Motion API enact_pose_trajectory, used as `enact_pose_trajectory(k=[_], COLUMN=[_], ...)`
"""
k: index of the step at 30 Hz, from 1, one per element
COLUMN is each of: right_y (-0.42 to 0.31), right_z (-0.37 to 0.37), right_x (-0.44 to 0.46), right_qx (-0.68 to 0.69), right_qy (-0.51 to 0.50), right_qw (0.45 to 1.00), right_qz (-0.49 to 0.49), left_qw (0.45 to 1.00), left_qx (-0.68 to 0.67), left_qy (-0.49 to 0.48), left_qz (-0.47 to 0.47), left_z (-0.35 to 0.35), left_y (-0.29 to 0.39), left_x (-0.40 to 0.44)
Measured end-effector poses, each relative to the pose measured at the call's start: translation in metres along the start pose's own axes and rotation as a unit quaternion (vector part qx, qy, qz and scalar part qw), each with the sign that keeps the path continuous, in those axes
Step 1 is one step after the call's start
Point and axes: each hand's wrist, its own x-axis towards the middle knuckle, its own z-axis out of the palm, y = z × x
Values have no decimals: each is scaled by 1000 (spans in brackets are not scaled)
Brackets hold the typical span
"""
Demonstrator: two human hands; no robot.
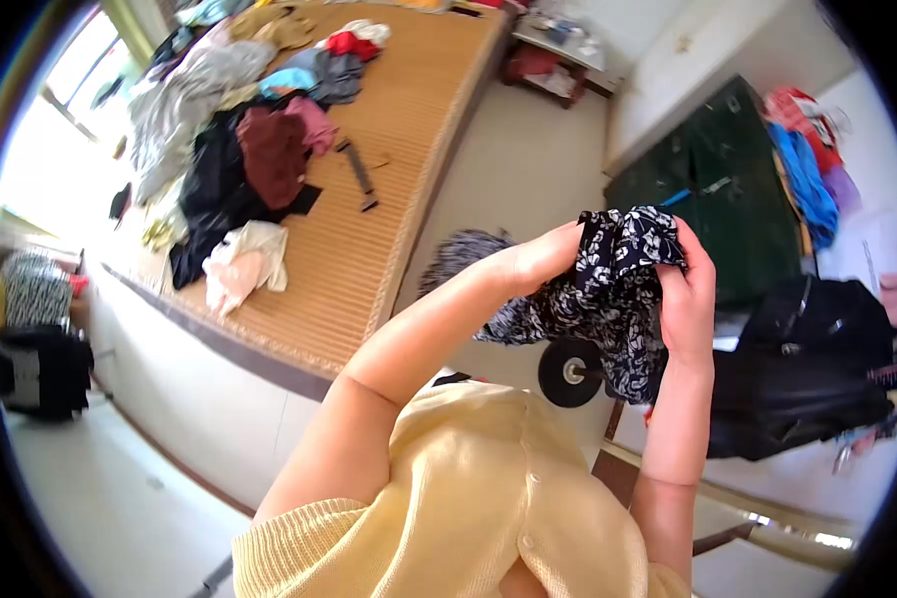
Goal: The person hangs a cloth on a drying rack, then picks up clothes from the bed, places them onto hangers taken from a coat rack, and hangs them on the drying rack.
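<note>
Text check: we are finding no legible words, numbers, brands or signs. On the black cloth (613, 317) we are seeing a white print but are making out no letters in it; on the black bag (777, 389) at the right we are noting a small pale mark, too small for us to be reading

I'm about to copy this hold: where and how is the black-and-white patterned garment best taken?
Likely by its gathered upper part, from both sides at once, as the left grip and right grip hold the patterned garment. That part is bunched into folds, while the rest hangs loose below and could swing.
</note>
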Motion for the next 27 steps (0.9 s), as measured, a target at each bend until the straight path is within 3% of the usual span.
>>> enact_pose_trajectory(k=[1, 2, 4, 8, 9, 10, 11, 12, 13, 14, 15, 16, 17, 18, 19, 21, 23, 25, 27], right_y=[-1, 2, 7, 61, 59, 78, 107, 133, 162, 191, 177, 218, 257, 262, 255, 210, 156, 117, 117], right_z=[9, -31, -12, -9, 5, 7, 7, 6, 9, 13, 36, 45, 56, 70, 86, 121, 156, 191, 244], right_x=[4, 15, 20, 37, 33, 41, 27, 7, -7, -20, -28, -29, -35, -35, -33, -12, 9, 36, 60], right_qx=[0, 23, 9, 235, 271, 311, 33, 39, -23, -76, -144, -119, -90, -58, -14, 60, 150, 247, 281], right_qy=[-31, -62, -101, -119, -120, -153, -225, -277, -377, -466, -507, -530, -552, -522, -505, -478, -480, -494, -477], right_qw=[1000, 998, 995, 964, 953, 919, 966, 926, 903, 871, 839, 830, 820, 837, 839, 828, 805, 783, 800], right_qz=[-5, -7, -25, 39, 65, 187, 127, 254, 203, 136, 134, 127, 125, 155, 201, 286, 315, 287, 232], left_qw=[999, 996, 990, 961, 950, 937, 923, 904, 891, 865, 830, 741, 736, 680, 626, 466, 387, 361, 369], left_qx=[-43, -76, -121, -199, -240, -280, -318, -354, -340, -330, -262, -336, -253, -109, -107, -1, 118, 147, 206], left_qy=[18, 53, 77, 170, 165, 159, 152, 166, 199, 256, 378, 459, 417, 521, 566, 649, 623, 638, 678], left_qz=[-4, -17, 11, 87, 110, 131, 153, 171, 227, 278, 314, 357, 469, 504, 525, 602, 670, 664, 602], left_z=[-6, 16, 6, 8, 9, 9, 9, 8, 7, -5, -14, -14, -46, -53, -57, -75, -106, -121, -153], left_y=[-2, -14, -16, -21, -19, -15, -11, -3, 3, 9, 19, 39, 35, 51, 63, 77, 78, 82, 81], left_x=[-6, 25, 5, -8, -12, -16, -20, -23, -28, -30, -41, -56, -76, -93, -110, -138, -175, -180, -182])
